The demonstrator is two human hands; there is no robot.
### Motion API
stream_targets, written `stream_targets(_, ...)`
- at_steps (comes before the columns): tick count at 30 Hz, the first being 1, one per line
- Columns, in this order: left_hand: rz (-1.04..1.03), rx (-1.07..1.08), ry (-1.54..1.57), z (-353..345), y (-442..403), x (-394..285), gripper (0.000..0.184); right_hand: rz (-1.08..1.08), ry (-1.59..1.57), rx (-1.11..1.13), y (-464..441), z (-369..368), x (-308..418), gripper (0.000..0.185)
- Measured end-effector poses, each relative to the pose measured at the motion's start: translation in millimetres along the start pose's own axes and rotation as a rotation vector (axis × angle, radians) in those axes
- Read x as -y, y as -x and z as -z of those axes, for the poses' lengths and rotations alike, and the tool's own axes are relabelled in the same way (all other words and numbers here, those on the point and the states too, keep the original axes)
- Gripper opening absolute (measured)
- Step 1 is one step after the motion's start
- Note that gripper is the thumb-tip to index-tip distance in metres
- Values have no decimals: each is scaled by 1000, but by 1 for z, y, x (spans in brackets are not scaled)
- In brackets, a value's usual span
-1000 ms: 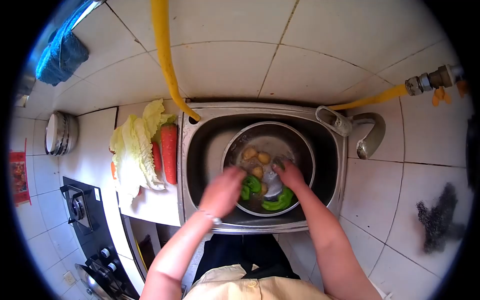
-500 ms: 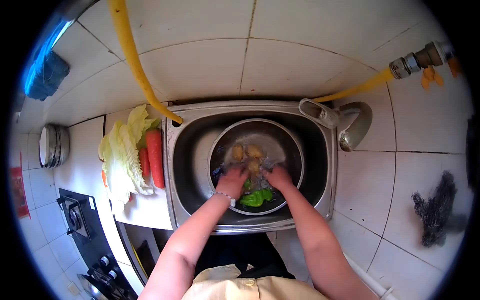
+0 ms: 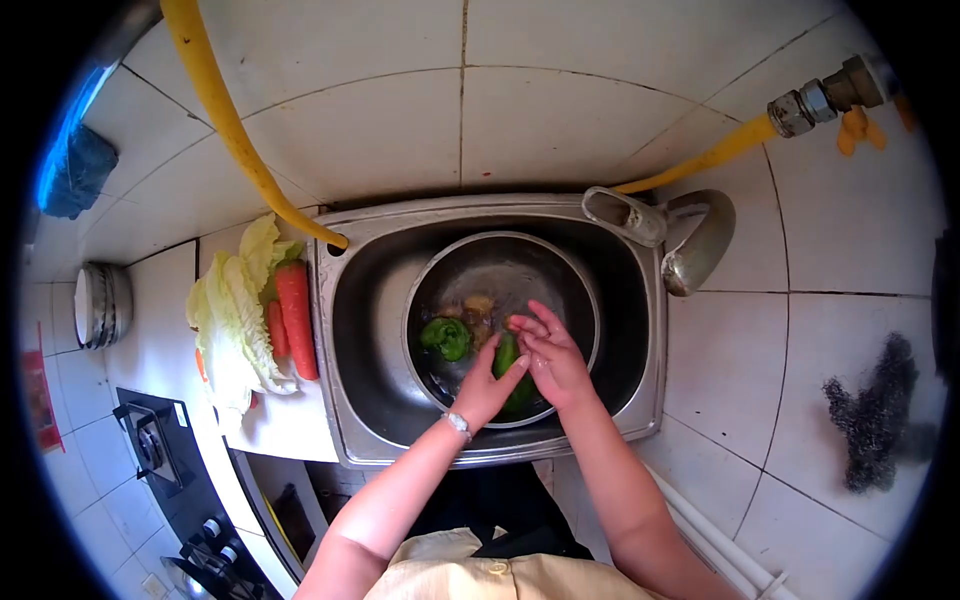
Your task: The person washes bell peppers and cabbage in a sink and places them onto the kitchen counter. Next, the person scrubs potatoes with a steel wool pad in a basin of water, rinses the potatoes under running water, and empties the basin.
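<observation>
My left hand (image 3: 484, 387), with a light band at its wrist, is over the near part of a round metal basin (image 3: 597, 340). Its thumb is stretched out across a long green pepper (image 3: 512, 396); whether it touches the pepper I cannot tell. On the pepper's other side is my right hand (image 3: 556, 368), its fingers spread and apart. A second, rounder green pepper (image 3: 446, 339) lies left of my hands in the basin. Brownish, potato-like pieces (image 3: 479, 304) lie beyond them, partly hidden and blurred by the water.
The basin stands inside a steel sink (image 3: 372, 290), with a metal faucet (image 3: 700, 245) at its right corner. Cabbage leaves (image 3: 232, 320) and carrots (image 3: 294, 315) lie on the left counter. A yellow hose (image 3: 235, 140) enters the sink's back-left corner. A gas stove (image 3: 155, 440) is farther left.
Both hands have come up out of the water. The rounder green pepper now shows at the left of the basin. The view has shifted slightly.
</observation>
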State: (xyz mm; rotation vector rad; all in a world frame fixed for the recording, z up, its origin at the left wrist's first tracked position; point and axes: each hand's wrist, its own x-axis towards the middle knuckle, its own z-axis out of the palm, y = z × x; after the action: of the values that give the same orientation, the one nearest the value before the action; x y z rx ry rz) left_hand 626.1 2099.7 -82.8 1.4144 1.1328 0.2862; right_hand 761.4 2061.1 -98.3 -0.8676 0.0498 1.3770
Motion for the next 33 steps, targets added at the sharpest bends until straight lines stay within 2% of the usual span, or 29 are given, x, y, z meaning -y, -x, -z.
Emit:
stream_targets(1,0,1,-2,3,-1,-2,47,1,10,-1,0,-3,-1,44)
stream_targets(4,359,335,807,18,-1,-12,46,19,1,-47,8,-8,8,44)
stream_targets(9,347,483,1092,36,3,-13,44,8,103,-148,12,-1,18,38)
stream_targets(11,370,514,1155,39,0,-5,45,-87,609,-228,5,15,6,36)
stream_targets(12,391,541,1220,42,-2,2,46,-86,608,-231,4,23,-2,36)
stream_targets(14,448,404,935,46,-15,17,46,13,1559,169,8,32,-26,43)
stream_targets(16,536,217,249,48,-32,31,39,-89,1894,409,23,15,-36,53)
stream_targets(17,536,217,247,42,-32,44,39,-40,2032,374,26,20,-50,56)
stream_targets(19,-362,158,-1035,33,-21,61,30,-103,2138,303,12,32,-51,56)
stream_targets(20,-361,159,-1037,33,-23,64,30,-168,2243,231,1,36,-50,57)
stream_targets(21,-188,205,-1098,34,-27,60,29,-371,2191,187,-9,37,-49,60)
stream_targets(22,-15,249,-1153,34,-30,56,29,-370,2187,184,-11,40,-51,60)
stream_targets(24,12,217,-1154,30,-30,58,32,-146,2179,116,-15,44,-53,62)
stream_targets(25,-189,145,-1108,27,-26,62,33,-146,2179,116,-15,49,-55,62)
stream_targets(26,-386,71,-1054,26,-24,67,35,30,1864,50,-14,54,-55,57)
stream_targets(27,-381,66,-1052,26,-23,63,35,188,1542,-6,-15,57,-54,53)
stream_targets(28,-314,-15,-798,25,-20,55,38,185,1544,-3,-12,45,-45,53)
stream_targets(29,-246,-92,-544,22,-18,51,42,-90,1068,-104,-8,34,-33,48)
stream_targets(30,-245,-92,-543,16,-16,51,42,-339,576,-193,-5,27,-25,44)
stream_targets(31,-163,-65,-311,8,-11,52,48,-361,399,-143,-2,30,-22,39)
stream_targets(32,-82,-41,-79,-1,-9,52,55,-362,400,-142,0,23,-23,39)
stream_targets(33,176,97,232,3,-1,1,65,-356,187,-266,6,5,-23,38)
